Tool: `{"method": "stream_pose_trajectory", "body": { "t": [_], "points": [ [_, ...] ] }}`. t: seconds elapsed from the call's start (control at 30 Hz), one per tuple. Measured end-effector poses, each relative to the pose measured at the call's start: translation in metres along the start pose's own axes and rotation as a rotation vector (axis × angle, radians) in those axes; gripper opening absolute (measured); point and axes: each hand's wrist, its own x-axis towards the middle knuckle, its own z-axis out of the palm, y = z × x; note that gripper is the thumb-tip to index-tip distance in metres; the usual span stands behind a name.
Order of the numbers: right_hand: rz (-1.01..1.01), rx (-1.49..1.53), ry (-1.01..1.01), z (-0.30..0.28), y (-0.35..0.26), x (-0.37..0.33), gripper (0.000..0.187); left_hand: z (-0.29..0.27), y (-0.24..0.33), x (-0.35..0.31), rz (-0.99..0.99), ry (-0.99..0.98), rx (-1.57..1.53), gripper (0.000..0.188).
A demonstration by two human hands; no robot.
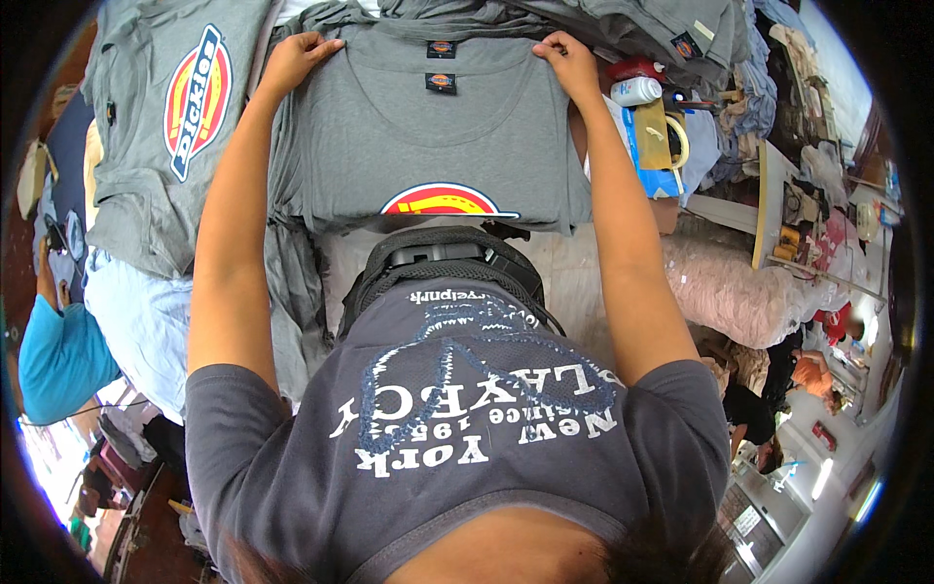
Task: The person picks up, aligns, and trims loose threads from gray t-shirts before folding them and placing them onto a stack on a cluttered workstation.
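Note:
A grey T-shirt (418, 161) is spread before me, its wide neckline toward the far side and part of a red and yellow print at its near edge. Two small dark labels show at the neck, one above the other. At the left shoulder, my left hand (300, 60) pinches the fabric between thumb and fingers. My right hand (570, 64) grips the right shoulder the same way. Both arms reach forward, nearly straight. Another grey T-shirt (136, 127) with a bold oval print lies to the left.
More grey garments (642, 29) are heaped at the far side. On the right sit a white bottle (636, 91), a roll of tape (678, 146) and a blue packet (662, 182). Pink bagged material (730, 292) lies nearer. A person in blue (63, 355) is at the left; others are at the right.

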Motion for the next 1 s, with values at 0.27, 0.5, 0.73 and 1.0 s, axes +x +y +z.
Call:
{"method": "stream_pose_trajectory", "body": {
  "t": [0.27, 0.5, 0.73, 1.0],
  "points": [
    [-0.078, 0.158, -0.015, -0.018, 0.0, 0.0, 0.015, -0.017, 0.004, -0.006, 0.041, -0.111, -0.536, 0.024],
    [-0.091, 0.253, -0.111, -0.038, -0.015, 0.001, 0.013, -0.027, 0.006, -0.006, 0.11, -0.099, -0.548, 0.021],
    [-0.057, 0.015, -0.066, -0.008, 0.005, 0.014, 0.027, -0.003, 0.005, 0.006, 0.098, 0.1, 0.014, 0.036],
    [-0.196, -0.459, 0.162, 0.017, -0.019, -0.029, 0.028, 0.042, 0.034, -0.025, 0.332, 0.527, 0.487, 0.02]
  ]
}}
